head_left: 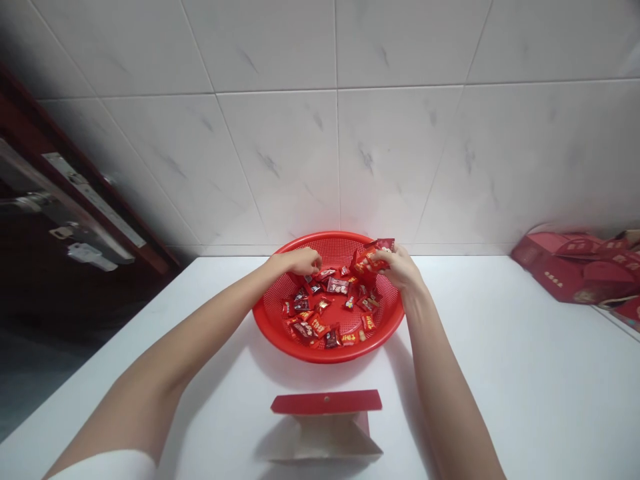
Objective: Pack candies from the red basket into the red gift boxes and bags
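Candies [320,327] lie in my round red basket [325,357], on the white bench [215,427] by a wall [280,153] of pale tiles with grey marks. A dark door [30,233] with keys [91,255] is on the left. Red boxes [570,270] sit on the right, cut off by the edge. A little open box [327,403] is near me; I see only part inside. My right hand [401,268] holds red packets [367,262]. My left hand [304,261] is curled over the basket; I can't tell if it holds anything. The candies have shiny red and brown wraps, some with yellow writing.
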A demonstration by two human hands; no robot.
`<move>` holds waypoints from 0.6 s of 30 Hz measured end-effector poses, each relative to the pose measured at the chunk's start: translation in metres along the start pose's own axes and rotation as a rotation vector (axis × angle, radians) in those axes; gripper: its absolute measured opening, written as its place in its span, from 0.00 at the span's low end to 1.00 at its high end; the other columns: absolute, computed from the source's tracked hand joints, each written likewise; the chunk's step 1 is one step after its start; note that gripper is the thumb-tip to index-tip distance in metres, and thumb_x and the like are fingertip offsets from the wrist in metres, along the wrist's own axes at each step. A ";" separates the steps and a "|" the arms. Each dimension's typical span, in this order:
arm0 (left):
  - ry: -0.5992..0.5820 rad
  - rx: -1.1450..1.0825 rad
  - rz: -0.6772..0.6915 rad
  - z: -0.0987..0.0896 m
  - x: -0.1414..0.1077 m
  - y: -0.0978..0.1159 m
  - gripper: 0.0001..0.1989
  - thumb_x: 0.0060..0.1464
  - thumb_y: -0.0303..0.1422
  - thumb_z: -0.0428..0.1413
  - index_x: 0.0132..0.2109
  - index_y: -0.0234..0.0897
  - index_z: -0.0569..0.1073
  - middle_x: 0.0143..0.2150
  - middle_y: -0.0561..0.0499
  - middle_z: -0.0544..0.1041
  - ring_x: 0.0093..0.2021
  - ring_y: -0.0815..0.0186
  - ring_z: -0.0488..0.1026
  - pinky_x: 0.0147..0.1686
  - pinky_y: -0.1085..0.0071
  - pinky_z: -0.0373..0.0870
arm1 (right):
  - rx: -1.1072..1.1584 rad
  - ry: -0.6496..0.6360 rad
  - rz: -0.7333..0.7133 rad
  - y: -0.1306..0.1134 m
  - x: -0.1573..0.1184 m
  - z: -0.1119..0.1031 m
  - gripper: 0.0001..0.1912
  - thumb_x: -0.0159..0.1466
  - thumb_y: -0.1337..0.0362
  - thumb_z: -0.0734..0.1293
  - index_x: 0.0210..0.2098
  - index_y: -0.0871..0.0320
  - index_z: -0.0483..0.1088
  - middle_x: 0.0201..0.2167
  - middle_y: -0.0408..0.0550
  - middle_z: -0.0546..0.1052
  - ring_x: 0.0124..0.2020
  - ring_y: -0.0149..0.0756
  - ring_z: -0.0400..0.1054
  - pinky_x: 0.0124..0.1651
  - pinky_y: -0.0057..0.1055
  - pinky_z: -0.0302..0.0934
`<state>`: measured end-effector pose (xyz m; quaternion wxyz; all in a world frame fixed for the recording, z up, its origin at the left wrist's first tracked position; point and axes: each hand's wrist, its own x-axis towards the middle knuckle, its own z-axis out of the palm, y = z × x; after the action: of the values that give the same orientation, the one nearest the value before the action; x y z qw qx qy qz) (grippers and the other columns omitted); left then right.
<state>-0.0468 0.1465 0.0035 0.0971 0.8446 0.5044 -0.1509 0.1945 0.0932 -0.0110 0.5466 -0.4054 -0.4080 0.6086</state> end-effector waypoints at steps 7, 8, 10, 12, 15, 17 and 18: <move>-0.036 0.001 -0.006 0.013 0.004 0.025 0.15 0.51 0.37 0.61 0.46 0.40 0.79 0.43 0.46 0.82 0.39 0.60 0.78 0.32 0.72 0.66 | -0.042 0.039 -0.047 0.001 0.002 0.000 0.07 0.39 0.70 0.68 0.17 0.57 0.64 0.14 0.41 0.69 0.17 0.28 0.63 0.20 0.25 0.56; -0.043 -0.014 -0.004 0.014 0.003 0.025 0.15 0.50 0.37 0.61 0.46 0.40 0.79 0.43 0.47 0.82 0.39 0.60 0.78 0.32 0.72 0.65 | -0.041 0.041 -0.064 0.001 0.003 -0.001 0.08 0.39 0.70 0.69 0.16 0.58 0.63 0.14 0.41 0.68 0.17 0.27 0.61 0.19 0.24 0.53; -0.050 -0.075 0.012 0.013 0.002 0.023 0.14 0.50 0.37 0.61 0.45 0.41 0.78 0.43 0.49 0.82 0.40 0.61 0.77 0.32 0.73 0.65 | -0.044 0.015 -0.076 0.002 0.003 -0.001 0.11 0.40 0.69 0.71 0.16 0.58 0.63 0.14 0.40 0.67 0.18 0.26 0.60 0.19 0.23 0.51; -0.078 -0.141 0.012 0.010 -0.001 0.019 0.12 0.51 0.37 0.60 0.43 0.40 0.79 0.41 0.50 0.82 0.40 0.63 0.77 0.33 0.74 0.66 | -0.050 -0.006 -0.068 0.001 0.001 -0.001 0.14 0.40 0.67 0.75 0.17 0.59 0.64 0.15 0.39 0.67 0.18 0.25 0.59 0.19 0.23 0.50; -0.157 -0.165 -0.026 0.003 -0.008 0.014 0.12 0.50 0.39 0.60 0.41 0.39 0.80 0.40 0.50 0.82 0.38 0.63 0.76 0.33 0.73 0.66 | -0.050 0.000 -0.044 -0.001 -0.001 0.000 0.16 0.39 0.66 0.77 0.18 0.59 0.65 0.15 0.39 0.67 0.19 0.26 0.60 0.19 0.23 0.53; -0.185 -0.165 -0.024 -0.001 -0.016 0.016 0.11 0.48 0.38 0.62 0.39 0.39 0.80 0.39 0.51 0.82 0.38 0.64 0.75 0.34 0.73 0.66 | -0.046 0.008 -0.018 -0.003 -0.002 0.001 0.14 0.38 0.66 0.77 0.18 0.59 0.68 0.16 0.41 0.70 0.20 0.28 0.64 0.21 0.25 0.59; -0.195 -0.172 -0.010 -0.002 -0.021 0.018 0.10 0.48 0.37 0.62 0.38 0.39 0.80 0.38 0.51 0.82 0.38 0.64 0.75 0.34 0.73 0.66 | -0.046 0.003 -0.006 -0.003 -0.002 0.002 0.13 0.38 0.67 0.77 0.19 0.60 0.69 0.16 0.43 0.71 0.20 0.30 0.66 0.22 0.26 0.61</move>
<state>-0.0396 0.1215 0.0129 0.2169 0.8119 0.5081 -0.1889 0.1940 0.0908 -0.0076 0.5395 -0.4177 -0.4224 0.5967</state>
